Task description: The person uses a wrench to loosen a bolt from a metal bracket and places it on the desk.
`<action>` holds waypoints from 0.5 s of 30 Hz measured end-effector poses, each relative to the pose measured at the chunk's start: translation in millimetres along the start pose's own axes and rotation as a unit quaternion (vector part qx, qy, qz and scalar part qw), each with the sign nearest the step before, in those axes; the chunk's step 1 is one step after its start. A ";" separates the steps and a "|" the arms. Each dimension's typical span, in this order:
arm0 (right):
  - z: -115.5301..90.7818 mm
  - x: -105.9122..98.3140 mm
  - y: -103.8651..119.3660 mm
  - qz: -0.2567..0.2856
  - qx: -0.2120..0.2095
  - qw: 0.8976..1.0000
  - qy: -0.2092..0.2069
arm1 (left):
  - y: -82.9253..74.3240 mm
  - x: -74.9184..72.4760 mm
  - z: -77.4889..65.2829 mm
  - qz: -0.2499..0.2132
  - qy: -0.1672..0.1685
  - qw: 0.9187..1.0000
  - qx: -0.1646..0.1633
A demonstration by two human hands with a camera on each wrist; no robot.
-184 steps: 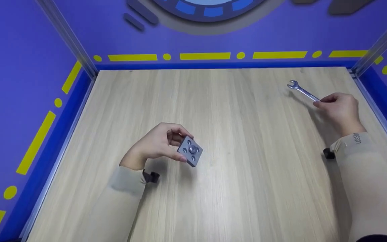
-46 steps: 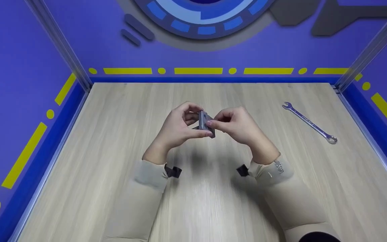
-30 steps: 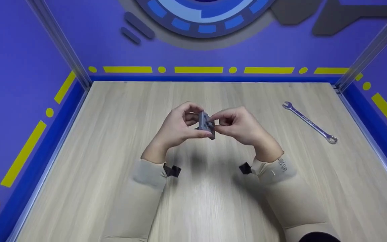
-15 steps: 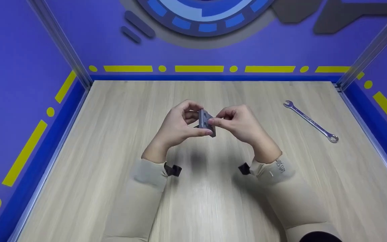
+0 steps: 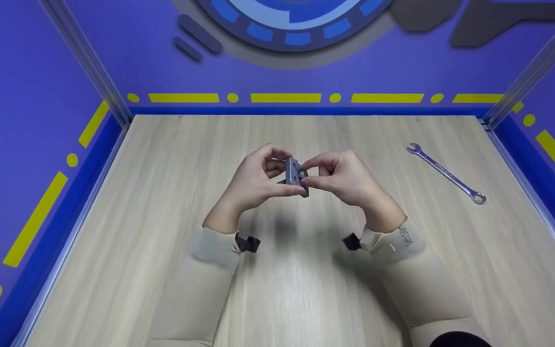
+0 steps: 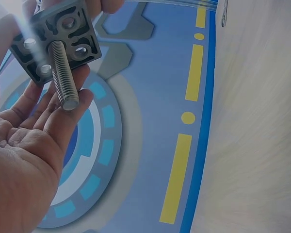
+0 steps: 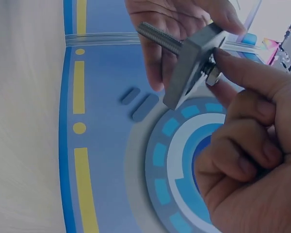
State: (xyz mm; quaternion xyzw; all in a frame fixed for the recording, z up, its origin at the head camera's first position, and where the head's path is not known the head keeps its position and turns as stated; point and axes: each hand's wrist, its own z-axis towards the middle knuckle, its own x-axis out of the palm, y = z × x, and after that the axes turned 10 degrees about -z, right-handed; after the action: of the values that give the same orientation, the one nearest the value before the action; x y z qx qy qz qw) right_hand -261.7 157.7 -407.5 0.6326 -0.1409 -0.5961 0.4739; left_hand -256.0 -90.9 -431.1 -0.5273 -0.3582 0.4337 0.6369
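Note:
My left hand (image 5: pixel 253 183) grips a grey square plate (image 5: pixel 291 172) by its edges, thumb below and fingers above, held up off the table. Several round holes pierce the plate. A hex bolt (image 6: pixel 65 80) passes through its middle; in the left wrist view the long threaded shank sticks out on the palm side. On the opposite face, my right hand (image 5: pixel 350 176) has thumb and forefinger at the bolt's hex head (image 7: pixel 212 75), pinching it. The right hand's other fingers are curled in. A silver combination wrench (image 5: pixel 446 173) lies on the table to the right, apart from both hands.
The wood-grain table (image 5: pixel 277 299) stretches under both forearms. Blue panels with yellow marks (image 5: pixel 285 98) close it in at the back and sides, with metal corner posts (image 5: pixel 85 58) between them.
Since the oldest frame, the wrench has left my right hand and lies down. The right hand came to the bolt, the plate moved up and turned. Lately, thumb and forefinger shift back and forth there.

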 end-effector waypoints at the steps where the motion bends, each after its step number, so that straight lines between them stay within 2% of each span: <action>1: -0.1 -0.1 -0.8 0.005 -0.010 1.000 0.003 | 0.1 -0.2 -0.1 0.000 0.001 1.000 -0.001; 12: -0.8 -4.8 -4.7 0.033 -0.075 0.996 0.025 | -0.9 -1.6 -0.2 -0.004 0.005 1.000 -0.005; 15: -2.7 -9.2 -4.9 0.046 -0.067 0.997 0.020 | -1.7 -1.3 0.0 0.002 0.003 1.000 -0.008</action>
State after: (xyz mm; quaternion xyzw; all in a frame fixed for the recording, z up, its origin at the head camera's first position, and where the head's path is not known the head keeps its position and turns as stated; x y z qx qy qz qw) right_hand -263.5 168.2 -405.9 0.6046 -0.1199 -0.5688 0.5445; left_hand -256.2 -92.2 -429.5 -0.5342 -0.3591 0.4303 0.6328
